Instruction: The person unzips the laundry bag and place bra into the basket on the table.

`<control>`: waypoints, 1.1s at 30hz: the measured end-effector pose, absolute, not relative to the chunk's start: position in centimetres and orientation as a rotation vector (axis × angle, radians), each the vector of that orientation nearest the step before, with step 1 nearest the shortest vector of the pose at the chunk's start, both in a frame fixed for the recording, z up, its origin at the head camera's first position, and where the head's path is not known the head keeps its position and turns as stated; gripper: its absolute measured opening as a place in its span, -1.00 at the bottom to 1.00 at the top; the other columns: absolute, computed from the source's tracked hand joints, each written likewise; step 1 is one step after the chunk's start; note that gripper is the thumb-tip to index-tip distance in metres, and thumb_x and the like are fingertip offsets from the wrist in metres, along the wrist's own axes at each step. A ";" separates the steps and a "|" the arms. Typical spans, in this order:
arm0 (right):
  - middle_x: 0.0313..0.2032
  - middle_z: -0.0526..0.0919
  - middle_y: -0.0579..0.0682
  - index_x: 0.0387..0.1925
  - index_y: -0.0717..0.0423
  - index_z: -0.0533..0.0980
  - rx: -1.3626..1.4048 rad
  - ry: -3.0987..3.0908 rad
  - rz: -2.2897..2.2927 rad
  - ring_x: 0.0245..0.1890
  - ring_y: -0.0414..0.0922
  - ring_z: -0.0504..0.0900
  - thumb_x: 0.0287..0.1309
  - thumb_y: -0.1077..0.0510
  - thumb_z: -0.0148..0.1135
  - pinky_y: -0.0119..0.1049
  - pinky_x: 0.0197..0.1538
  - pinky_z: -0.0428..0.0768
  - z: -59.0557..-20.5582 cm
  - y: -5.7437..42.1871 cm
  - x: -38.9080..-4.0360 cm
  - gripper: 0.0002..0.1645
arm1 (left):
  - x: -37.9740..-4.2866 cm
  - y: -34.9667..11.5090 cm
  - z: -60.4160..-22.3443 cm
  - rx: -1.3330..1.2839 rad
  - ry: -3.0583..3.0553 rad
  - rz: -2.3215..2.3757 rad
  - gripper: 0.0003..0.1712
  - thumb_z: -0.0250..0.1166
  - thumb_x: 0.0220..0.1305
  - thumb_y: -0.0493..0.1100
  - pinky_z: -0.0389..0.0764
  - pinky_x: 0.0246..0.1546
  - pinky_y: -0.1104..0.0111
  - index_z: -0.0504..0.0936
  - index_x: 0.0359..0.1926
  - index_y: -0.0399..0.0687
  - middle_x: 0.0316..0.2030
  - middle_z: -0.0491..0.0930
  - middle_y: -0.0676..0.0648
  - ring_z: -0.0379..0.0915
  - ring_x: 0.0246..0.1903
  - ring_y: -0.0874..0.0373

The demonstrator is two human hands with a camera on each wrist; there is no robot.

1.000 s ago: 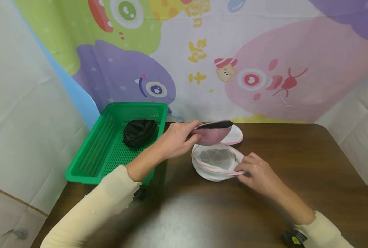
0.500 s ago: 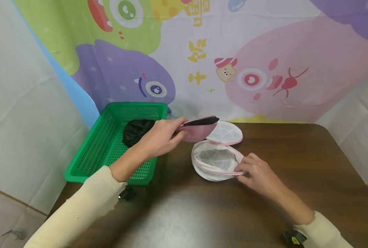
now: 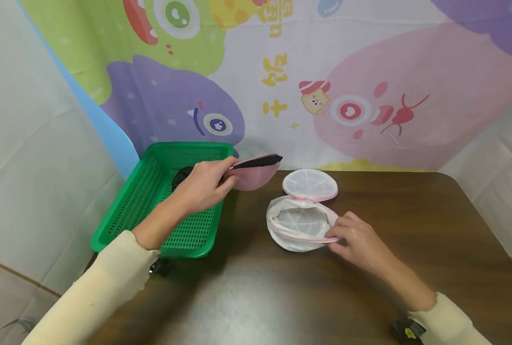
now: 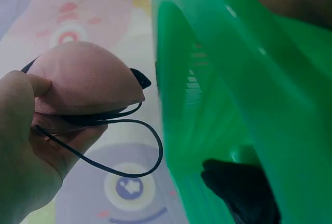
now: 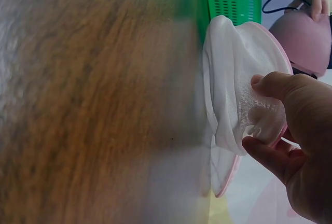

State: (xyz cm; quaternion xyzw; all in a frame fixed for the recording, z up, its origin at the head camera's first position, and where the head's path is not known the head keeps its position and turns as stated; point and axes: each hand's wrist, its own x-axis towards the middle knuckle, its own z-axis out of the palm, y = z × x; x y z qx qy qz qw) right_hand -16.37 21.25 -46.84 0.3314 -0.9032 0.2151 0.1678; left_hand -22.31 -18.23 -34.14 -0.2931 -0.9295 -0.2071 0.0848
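My left hand (image 3: pixel 207 184) pinches a folded pink bra (image 3: pixel 256 176) by one end, above the table beside the green basket. In the left wrist view its rounded pink cup (image 4: pixel 85 76) faces up and a thin black strap (image 4: pixel 155 149) hangs in a loop. My right hand (image 3: pixel 361 239) grips the pink-trimmed rim of a white mesh laundry bag (image 3: pixel 296 244), thumb and fingers on either side of the edge. The bag's mouth gapes upward, and its round lid (image 3: pixel 310 184) lies folded back behind it. No contents show inside the bag.
A green plastic basket (image 3: pixel 214 239) with slotted walls stands at the left on the brown wooden table (image 3: pixel 256 297). Inside lies a black fabric bundle (image 3: pixel 180 176), partly hidden by my left hand. A printed cartoon sheet (image 3: pixel 281 134) hangs behind the table.
My left hand has carried the pink bra left and slightly up, away from the laundry bag and toward the basket, uncovering the lid. My right hand has stayed on the bag's rim.
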 end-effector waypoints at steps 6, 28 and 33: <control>-0.34 0.77 -0.16 -0.30 -0.01 0.85 0.949 -2.545 0.613 -0.21 -0.14 0.58 -0.06 0.34 0.77 -0.25 -0.21 0.63 -46.9 21.4 -16.3 -0.71 | -22.5 -20.5 -34.5 -0.814 -2.807 -0.595 -0.73 0.13 0.72 -0.12 0.52 -0.19 0.13 0.65 0.21 -0.08 -0.26 0.73 -0.11 0.56 -0.32 -0.01; -0.31 0.79 -0.12 -0.28 0.02 0.86 0.934 -2.573 0.623 -0.20 -0.14 0.58 -0.02 0.34 0.76 -0.27 -0.20 0.65 -46.7 21.4 -16.3 -0.73 | -23.5 -25.7 -33.7 -0.734 -2.766 -0.506 -0.71 0.19 0.70 -0.16 0.42 -0.26 0.16 0.65 0.24 -0.18 -0.33 0.70 -0.16 0.48 -0.41 0.00; -0.33 0.78 -0.15 -0.29 0.01 0.86 0.951 -2.537 0.628 -0.21 -0.15 0.58 -0.04 0.35 0.76 -0.26 -0.21 0.64 -46.6 21.3 -16.3 -0.72 | -24.3 -26.5 -33.4 -0.741 -2.771 -0.510 -0.69 0.17 0.72 -0.14 0.39 -0.27 0.17 0.66 0.26 -0.19 -0.33 0.69 -0.16 0.42 -0.44 0.03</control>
